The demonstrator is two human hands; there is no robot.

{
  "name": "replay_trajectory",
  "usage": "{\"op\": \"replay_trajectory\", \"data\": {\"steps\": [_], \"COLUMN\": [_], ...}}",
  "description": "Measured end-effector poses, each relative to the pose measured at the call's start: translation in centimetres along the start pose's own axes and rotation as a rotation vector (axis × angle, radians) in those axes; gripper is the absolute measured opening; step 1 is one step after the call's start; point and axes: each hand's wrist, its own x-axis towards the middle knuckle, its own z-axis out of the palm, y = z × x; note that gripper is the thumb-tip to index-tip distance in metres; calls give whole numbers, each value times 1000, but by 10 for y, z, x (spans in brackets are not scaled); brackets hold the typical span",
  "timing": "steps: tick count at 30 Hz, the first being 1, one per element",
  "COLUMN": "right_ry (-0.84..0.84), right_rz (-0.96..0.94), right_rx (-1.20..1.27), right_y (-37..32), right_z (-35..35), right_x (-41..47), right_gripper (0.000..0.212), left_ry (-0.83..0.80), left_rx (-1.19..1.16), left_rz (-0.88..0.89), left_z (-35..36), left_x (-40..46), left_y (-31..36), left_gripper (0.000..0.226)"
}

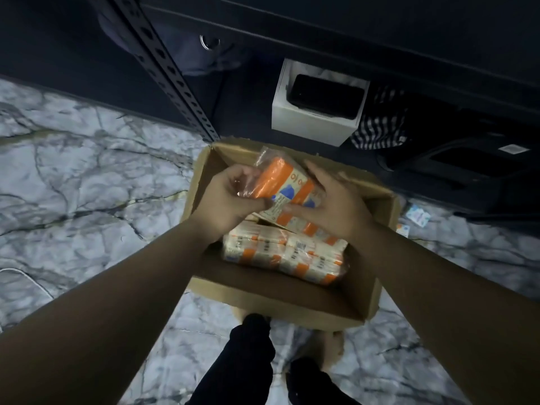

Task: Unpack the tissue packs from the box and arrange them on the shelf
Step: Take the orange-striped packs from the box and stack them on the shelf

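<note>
Both hands, the left hand [230, 197] and the right hand [333, 200], grip an orange tissue pack [285, 185] from either side, held above the far end of the cardboard box [292, 299], where more packs [283, 252] lie inside.

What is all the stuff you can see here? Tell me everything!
Held pack: one, orange and white in clear wrap, above the box, between both hands.
Packs in box: several, orange and white, exact count unclear.
Box: one, brown cardboard, open, on the floor.
White box: one, with a black item inside, on the bottom shelf.
Striped cloth: one, black and white, right of the white box.
Shelf post: one, dark, perforated.
Floor: grey marble pattern.
Left hand: grips the pack's wrap.
Right hand: holds the pack's other side.
</note>
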Motion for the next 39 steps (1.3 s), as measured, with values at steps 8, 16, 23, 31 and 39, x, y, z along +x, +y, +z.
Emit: {"op": "replay_trajectory", "data": {"steps": [8, 16, 23, 31, 39], "right_ry": [-64, -12, 58, 33, 207], "right_rz": [0, 2, -16, 35, 48], "right_rx": [53, 192, 166, 287, 467], "right_y": [-6, -2, -1, -12, -56], "right_z": [-25, -22, -8, -2, -38], "right_x": [-4, -18, -16, -24, -65], "right_gripper": [70, 83, 61, 59, 58], "left_ry": [-99, -89, -269, -185, -124], "left_rx": [8, 142, 696, 780, 596], "left_rz": [39, -64, -325, -132, -6], "left_z": [-1, -11, -21, -13, -19], "left_x": [-12, -10, -4, -15, -69], "left_y": [20, -16, -98, -101, -3], "left_gripper": [62, 88, 113, 80, 51]}}
